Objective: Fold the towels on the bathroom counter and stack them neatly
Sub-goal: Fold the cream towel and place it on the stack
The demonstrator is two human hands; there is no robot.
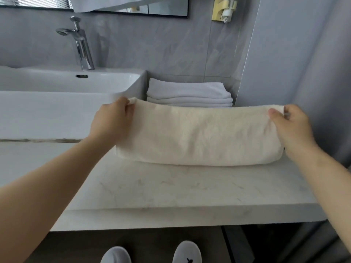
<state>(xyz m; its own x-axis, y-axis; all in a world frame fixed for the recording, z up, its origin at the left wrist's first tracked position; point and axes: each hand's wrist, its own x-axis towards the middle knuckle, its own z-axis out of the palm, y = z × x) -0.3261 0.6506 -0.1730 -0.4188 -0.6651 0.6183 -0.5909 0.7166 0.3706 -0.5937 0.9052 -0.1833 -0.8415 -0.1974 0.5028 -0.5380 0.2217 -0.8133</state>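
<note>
Two hands, left hand [112, 118] and right hand [290, 124], pinch cream towel [199, 135] top corners | step: mid-fold | next: lay the held edge down evenly, then onto white stack [190, 93] just beyond the fingers

The cream towel [197, 135] hides the bottom of the white stack [190, 93] and the fingers of both hands. The sink [57, 103] runs off the left edge. The mirror [161, 8] and yellow holder [218, 10] are cut at the top. The shoes [187, 252] are cut at the bottom.
</note>
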